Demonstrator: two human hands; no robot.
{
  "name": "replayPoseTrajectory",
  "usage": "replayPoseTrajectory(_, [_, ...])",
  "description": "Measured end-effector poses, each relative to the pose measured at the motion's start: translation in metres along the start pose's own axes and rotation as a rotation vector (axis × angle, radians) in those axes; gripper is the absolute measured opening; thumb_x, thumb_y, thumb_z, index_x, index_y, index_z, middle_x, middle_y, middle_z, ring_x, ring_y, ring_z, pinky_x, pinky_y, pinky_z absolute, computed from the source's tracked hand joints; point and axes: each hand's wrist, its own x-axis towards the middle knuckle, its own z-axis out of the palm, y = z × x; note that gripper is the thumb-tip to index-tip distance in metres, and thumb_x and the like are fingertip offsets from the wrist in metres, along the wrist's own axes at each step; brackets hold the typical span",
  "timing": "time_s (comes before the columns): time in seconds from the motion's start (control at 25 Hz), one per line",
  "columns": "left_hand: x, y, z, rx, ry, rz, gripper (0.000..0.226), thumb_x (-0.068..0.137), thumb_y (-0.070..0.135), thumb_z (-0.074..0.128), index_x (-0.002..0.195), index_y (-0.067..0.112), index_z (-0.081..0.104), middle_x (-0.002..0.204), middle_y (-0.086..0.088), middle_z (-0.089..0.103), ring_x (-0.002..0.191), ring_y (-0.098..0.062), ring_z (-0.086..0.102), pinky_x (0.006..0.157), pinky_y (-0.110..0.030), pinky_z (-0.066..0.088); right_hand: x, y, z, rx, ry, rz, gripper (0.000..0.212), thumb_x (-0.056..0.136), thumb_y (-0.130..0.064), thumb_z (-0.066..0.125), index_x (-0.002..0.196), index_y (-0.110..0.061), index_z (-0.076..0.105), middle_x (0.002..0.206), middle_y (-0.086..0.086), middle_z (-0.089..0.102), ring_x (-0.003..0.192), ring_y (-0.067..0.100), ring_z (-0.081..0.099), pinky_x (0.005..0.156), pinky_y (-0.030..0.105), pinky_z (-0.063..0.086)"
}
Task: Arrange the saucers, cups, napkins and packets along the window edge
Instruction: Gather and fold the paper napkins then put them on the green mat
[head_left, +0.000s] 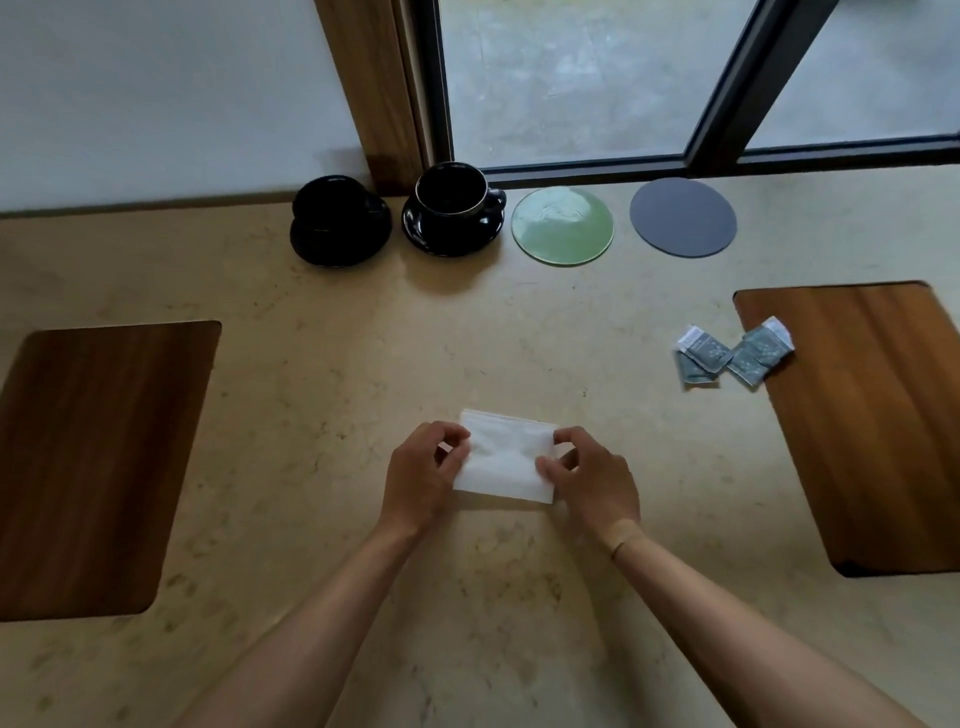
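Abt halfway, judging by layout: the crockery row is set along the window edge, paper goods aren't. Back row, L to R: black cup on black saucer (340, 228), second black cup on black saucer (453, 215) w/ handle to the right, green glass saucer (562, 226) bare, grey round coaster (683, 216) bare. So 2 cups, 2 black saucers, plus 2 flat discs w/ nothing on them. Left to do: the white napkin stack (506, 457) sits mid-counter, well short of the window; exact no. of napkins can't tell, layered edges suggest several. Left hand (423, 475) pinches its left edge, right hand (592, 480) pinches its right edge, both w/ curled fingers, stack seems flat on the stone countertop (337, 364). Sachets (735, 353): look like 4, loose heap, half overlapping the right wooden inlay (872, 415), not yet lined up. Matching wooden inlay (98, 462) on the left.
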Motion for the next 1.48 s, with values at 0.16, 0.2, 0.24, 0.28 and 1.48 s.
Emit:
replayPoseTrajectory(0.16, [0.006, -0.001, 0.000, 0.013, 0.028, 0.028, 0.009, 0.087, 0.016, 0.068, 0.096, 0.019, 0.068, 0.094, 0.010, 0.067, 0.074, 0.000, 0.061, 0.064, -0.016, 0.050, 0.002, -0.002, 0.001, 0.012, 0.050, -0.031, 0.026, 0.087, -0.039, 0.062, 0.111, -0.031, 0.056, 0.077, -0.012, 0.064, 0.071, 0.014, 0.063, 0.064, 0.032, 0.052])
replayPoseTrajectory(0.2, [0.008, -0.002, 0.000, 0.018, 0.032, 0.033, 0.009, 0.088, 0.016, 0.068, 0.096, 0.019, 0.068, 0.095, 0.009, 0.067, 0.074, 0.000, 0.061, 0.064, -0.016, 0.051, 0.003, -0.003, 0.001, 0.005, 0.057, -0.034, 0.026, 0.087, -0.039, 0.061, 0.112, -0.031, 0.056, 0.076, -0.013, 0.063, 0.071, 0.014, 0.062, 0.065, 0.033, 0.053])
replayPoseTrajectory(0.24, [0.009, -0.002, 0.001, 0.023, 0.034, 0.039, 0.009, 0.088, 0.016, 0.068, 0.096, 0.019, 0.068, 0.096, 0.008, 0.067, 0.074, 0.000, 0.061, 0.064, -0.017, 0.051, 0.004, -0.003, 0.002, -0.004, 0.060, -0.034, 0.026, 0.087, -0.039, 0.061, 0.112, -0.031, 0.056, 0.075, -0.014, 0.062, 0.071, 0.014, 0.062, 0.065, 0.034, 0.054])
replayPoseTrajectory(0.28, [0.010, -0.003, 0.001, 0.031, 0.034, 0.044, 0.010, 0.088, 0.016, 0.068, 0.096, 0.019, 0.068, 0.096, 0.008, 0.067, 0.074, 0.000, 0.061, 0.065, -0.018, 0.052, 0.005, -0.003, 0.002, -0.013, 0.060, -0.032, 0.027, 0.087, -0.039, 0.061, 0.112, -0.031, 0.056, 0.074, -0.015, 0.061, 0.070, 0.014, 0.062, 0.065, 0.033, 0.054])
replayPoseTrajectory(1.48, [0.027, 0.109, 0.070, 0.333, -0.024, 0.302, 0.033, 0.091, 0.038, 0.062, 0.123, 0.030, 0.061, 0.121, 0.005, 0.056, 0.110, -0.018, 0.054, 0.089, -0.037, 0.043, 0.001, 0.078, -0.134, -0.545, 0.243, -0.246, 0.056, 0.092, -0.065, 0.036, 0.141, -0.040, 0.038, 0.152, -0.007, 0.034, 0.145, 0.021, 0.018, 0.115, 0.047, 0.023])
